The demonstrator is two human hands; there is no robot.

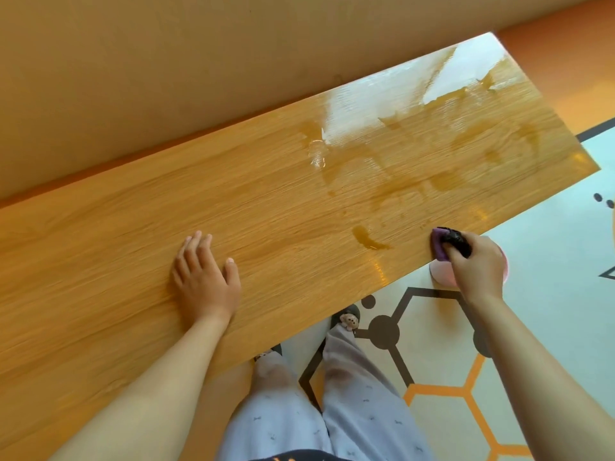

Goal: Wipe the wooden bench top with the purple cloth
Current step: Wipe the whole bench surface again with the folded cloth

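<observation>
The wooden bench top point(266, 207) runs diagonally from lower left to upper right, glossy, with wet streaks and puddles across its right half. My left hand point(204, 277) lies flat on the dry wood near the front edge, fingers spread, holding nothing. My right hand point(476, 261) is at the bench's front edge further right, closed around the bunched purple cloth point(440, 246), which has a dark part under my fingers. The cloth touches the wood just right of a small puddle point(367, 239).
A tan wall point(199, 61) backs the bench. Under my right hand a pale pink round object point(442, 272) shows below the edge. My legs and slippers point(347, 319) stand on a floor with black and orange hexagon lines point(432, 390).
</observation>
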